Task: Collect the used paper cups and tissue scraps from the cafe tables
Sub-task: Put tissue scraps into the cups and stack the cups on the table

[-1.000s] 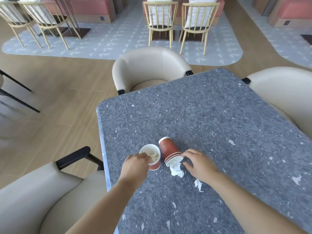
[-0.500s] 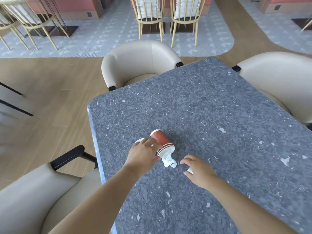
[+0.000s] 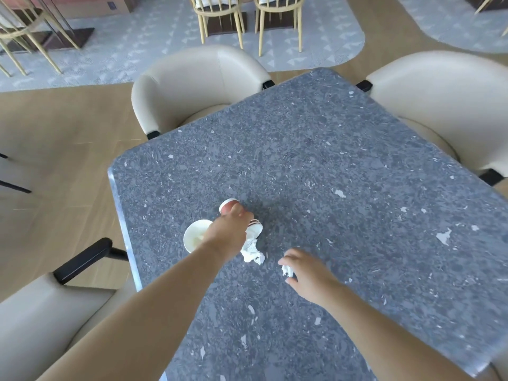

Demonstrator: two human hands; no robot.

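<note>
A red paper cup lies on its side on the grey stone table, its striped rim toward me. My left hand reaches over it with fingers curled round its body. Just left of that hand a second paper cup stands upright, its white inside showing something pale at the bottom. A crumpled white tissue wad lies at the tipped cup's mouth. To the right, my right hand pinches a small white tissue scrap between thumb and fingers, low over the tabletop.
Cream armchairs stand at the far side, the right and the near left, the last with a black armrest. The table's left edge runs close to the upright cup. Wooden chairs stand on a rug beyond.
My left hand left the upright cup and came over the tipped red cup. My right hand drew back from that cup's rim to the small tissue scrap and closed on it.
</note>
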